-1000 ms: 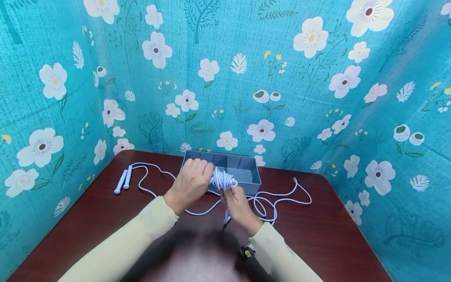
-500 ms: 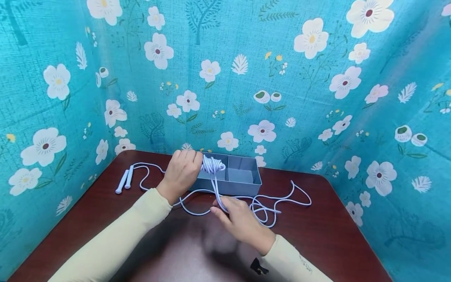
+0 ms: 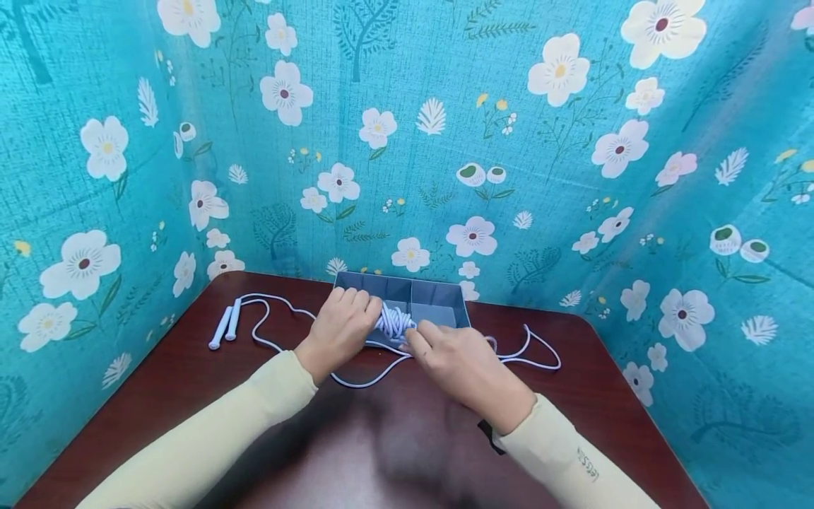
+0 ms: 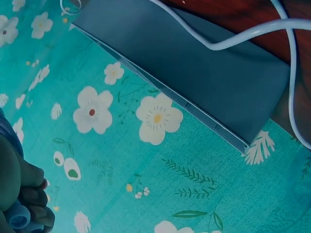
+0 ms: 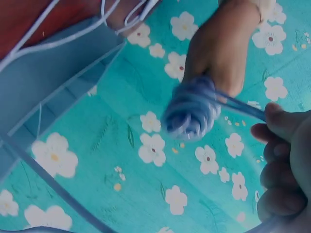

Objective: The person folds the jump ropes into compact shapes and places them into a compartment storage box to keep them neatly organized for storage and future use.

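In the head view, the left hand grips the rope bundle, long axis nearly nine-to-three, lying at ten o'clock from the right hand, whose fingers pinch its strand.

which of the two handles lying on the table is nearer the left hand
The right handle in the head view, slightly farther back; the other handle lies nearer the left edge of the table.
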Demonstrator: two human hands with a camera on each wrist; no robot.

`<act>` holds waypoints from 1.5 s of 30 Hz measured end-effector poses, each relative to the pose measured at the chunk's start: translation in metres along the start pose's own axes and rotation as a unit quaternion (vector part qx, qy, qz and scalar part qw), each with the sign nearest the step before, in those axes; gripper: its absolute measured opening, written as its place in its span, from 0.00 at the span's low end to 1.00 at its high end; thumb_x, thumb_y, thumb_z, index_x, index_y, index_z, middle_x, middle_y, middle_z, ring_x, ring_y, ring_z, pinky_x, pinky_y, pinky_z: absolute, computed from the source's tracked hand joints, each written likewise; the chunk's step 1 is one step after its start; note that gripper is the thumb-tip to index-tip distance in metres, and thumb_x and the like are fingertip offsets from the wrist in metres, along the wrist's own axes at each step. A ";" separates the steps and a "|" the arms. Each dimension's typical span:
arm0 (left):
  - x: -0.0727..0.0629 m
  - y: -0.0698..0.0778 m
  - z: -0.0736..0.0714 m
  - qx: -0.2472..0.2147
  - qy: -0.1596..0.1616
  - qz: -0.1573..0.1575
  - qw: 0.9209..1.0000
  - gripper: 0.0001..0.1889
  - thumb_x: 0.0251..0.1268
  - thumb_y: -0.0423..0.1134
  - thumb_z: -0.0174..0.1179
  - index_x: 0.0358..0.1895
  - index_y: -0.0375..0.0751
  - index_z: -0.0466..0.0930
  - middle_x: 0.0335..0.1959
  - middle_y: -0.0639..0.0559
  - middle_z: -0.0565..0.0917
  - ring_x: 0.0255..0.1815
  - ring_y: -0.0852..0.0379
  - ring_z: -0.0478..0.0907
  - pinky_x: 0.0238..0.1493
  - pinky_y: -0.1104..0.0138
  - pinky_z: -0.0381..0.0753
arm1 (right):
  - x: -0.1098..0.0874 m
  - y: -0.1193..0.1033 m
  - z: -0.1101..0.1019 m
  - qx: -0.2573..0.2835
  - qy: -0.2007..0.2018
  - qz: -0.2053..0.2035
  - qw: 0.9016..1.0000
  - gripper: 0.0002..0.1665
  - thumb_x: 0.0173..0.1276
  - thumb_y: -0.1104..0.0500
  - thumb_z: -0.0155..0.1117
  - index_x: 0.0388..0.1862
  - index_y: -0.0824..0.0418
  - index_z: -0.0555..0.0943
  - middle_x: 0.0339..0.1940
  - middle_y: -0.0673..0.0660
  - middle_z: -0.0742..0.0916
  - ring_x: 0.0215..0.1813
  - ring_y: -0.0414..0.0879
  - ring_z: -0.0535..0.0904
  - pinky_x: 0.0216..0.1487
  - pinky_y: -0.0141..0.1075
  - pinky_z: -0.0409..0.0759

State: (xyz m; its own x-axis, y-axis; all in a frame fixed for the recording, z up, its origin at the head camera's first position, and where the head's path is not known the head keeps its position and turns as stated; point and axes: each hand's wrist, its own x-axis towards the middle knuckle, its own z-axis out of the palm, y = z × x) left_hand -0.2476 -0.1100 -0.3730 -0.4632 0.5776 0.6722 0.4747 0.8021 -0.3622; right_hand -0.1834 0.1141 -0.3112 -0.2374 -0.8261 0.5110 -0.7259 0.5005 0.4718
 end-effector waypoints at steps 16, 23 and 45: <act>-0.004 0.004 -0.010 -0.038 0.041 0.112 0.992 0.08 0.60 0.35 0.65 0.39 0.41 0.77 0.29 0.49 0.75 0.31 0.53 0.71 0.32 0.64 0.68 | 0.010 0.032 0.000 0.168 0.039 0.014 0.985 0.08 0.60 0.64 0.72 0.39 0.57 0.86 0.23 0.47 0.74 0.20 0.35 0.66 0.22 0.25 0.68; 0.000 0.007 -0.019 -0.040 0.070 0.164 0.983 0.08 0.59 0.36 0.66 0.40 0.41 0.78 0.30 0.51 0.75 0.31 0.54 0.70 0.33 0.64 0.67 | 0.008 0.048 0.015 0.347 0.008 0.018 0.938 0.09 0.64 0.64 0.68 0.43 0.57 0.87 0.30 0.44 0.78 0.31 0.35 0.72 0.32 0.26 0.71; 0.010 0.009 -0.045 -0.054 0.132 0.099 0.985 0.11 0.72 0.34 0.45 0.41 0.37 0.79 0.31 0.47 0.76 0.33 0.50 0.72 0.36 0.58 0.67 | 0.002 0.017 0.061 0.627 0.042 0.226 0.745 0.18 0.77 0.61 0.47 0.31 0.70 0.78 0.25 0.49 0.79 0.31 0.40 0.73 0.31 0.32 0.72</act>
State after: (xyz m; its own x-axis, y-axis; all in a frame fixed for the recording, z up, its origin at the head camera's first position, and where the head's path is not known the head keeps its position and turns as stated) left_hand -0.2147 -0.1037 -0.3407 -0.1496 0.6508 0.7444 0.6194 0.6485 -0.4425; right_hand -0.2354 0.1052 -0.3465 -0.6370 -0.6013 0.4824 -0.6293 0.0442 -0.7759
